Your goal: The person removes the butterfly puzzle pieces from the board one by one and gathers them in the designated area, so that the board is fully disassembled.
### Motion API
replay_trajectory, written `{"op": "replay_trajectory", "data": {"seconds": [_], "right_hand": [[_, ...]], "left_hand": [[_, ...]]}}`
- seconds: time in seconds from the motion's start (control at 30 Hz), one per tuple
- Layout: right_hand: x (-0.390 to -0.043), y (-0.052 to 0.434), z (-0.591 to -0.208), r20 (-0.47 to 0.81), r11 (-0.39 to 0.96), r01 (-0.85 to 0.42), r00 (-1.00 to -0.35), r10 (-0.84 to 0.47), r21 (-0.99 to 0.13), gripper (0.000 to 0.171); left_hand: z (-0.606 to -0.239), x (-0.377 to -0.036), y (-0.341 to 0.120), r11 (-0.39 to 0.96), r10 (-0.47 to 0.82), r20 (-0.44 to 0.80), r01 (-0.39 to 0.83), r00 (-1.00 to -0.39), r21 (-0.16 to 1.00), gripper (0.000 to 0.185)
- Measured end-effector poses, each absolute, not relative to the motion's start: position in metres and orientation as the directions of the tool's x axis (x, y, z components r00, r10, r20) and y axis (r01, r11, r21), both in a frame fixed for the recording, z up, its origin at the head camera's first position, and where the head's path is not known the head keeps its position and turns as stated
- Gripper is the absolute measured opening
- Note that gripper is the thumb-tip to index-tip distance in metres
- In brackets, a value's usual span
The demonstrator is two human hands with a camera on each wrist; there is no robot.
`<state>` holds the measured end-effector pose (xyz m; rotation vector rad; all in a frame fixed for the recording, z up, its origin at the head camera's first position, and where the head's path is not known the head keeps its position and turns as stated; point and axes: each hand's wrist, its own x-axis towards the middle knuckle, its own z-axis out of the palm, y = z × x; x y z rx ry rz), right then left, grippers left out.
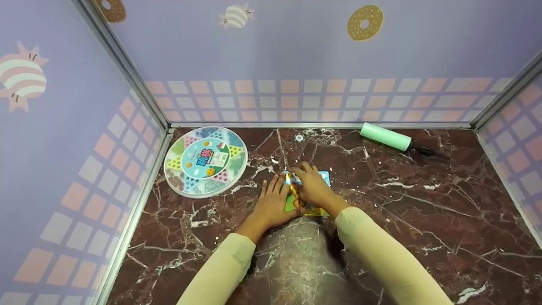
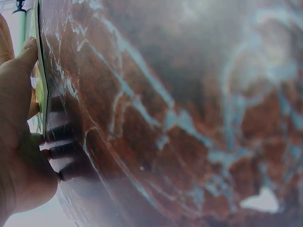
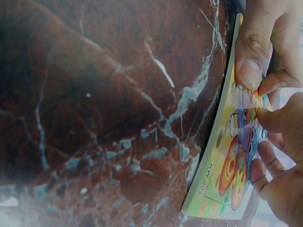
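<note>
A thin, colourful cartoon picture board (image 1: 324,178), with a cut line inside its border like a jigsaw puzzle, lies flat on the marbled tabletop. My left hand (image 1: 271,205) rests along its left side with fingers extended, the thumb at the near edge. My right hand (image 1: 312,186) reaches over the board from the right, fingers bent down onto its upper left part. In the right wrist view, both hands' fingertips meet over the printed figures on the board (image 3: 208,201). I cannot tell whether the right fingers pinch a loose piece there.
A round Chinese checkers set (image 1: 203,186) lies at the back left. Toward the back right is a mint-green hand pump (image 1: 386,136) with a black end. A small round white disc (image 1: 299,138) sits near the back wall (image 1: 296,51). Walls also rise at both sides.
</note>
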<state>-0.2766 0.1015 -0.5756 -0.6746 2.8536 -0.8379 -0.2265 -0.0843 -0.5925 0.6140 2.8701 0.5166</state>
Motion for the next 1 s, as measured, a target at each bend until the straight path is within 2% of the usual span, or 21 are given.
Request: {"op": "replay_trajectory", "data": {"seconds": [0.3, 0.43, 0.5, 0.73, 1.0], "right_hand": [[-0.283, 0.105, -0.597, 0.170, 0.726, -0.474, -0.874, -0.455, -0.498, 0.047], [-0.283, 0.105, -0.595, 0.159, 0.718, -0.473, -0.873, -0.462, -0.510, 0.045], [-0.276, 0.103, -0.581, 0.125, 0.711, -0.451, -0.878, -0.462, -0.539, 0.045], [-0.277, 0.098, -0.575, 0.066, 0.747, -0.418, -0.889, -0.453, -0.517, 0.042], [-0.283, 0.100, -0.591, 0.125, 0.734, -0.470, -0.872, -0.474, -0.491, 0.040]], "left_hand": [[-0.588, -0.225, -0.085, 0.856, 0.417, -0.075, 0.363, -0.906, 0.368, 0.098], [-0.588, -0.224, -0.085, 0.854, 0.418, -0.083, 0.360, -0.905, 0.374, 0.099], [-0.587, -0.224, -0.085, 0.852, 0.419, -0.088, 0.358, -0.904, 0.381, 0.097], [-0.586, -0.224, -0.085, 0.853, 0.418, -0.085, 0.359, -0.904, 0.378, 0.099], [-0.588, -0.225, -0.084, 0.864, 0.409, -0.093, 0.353, -0.908, 0.358, 0.102]]}}
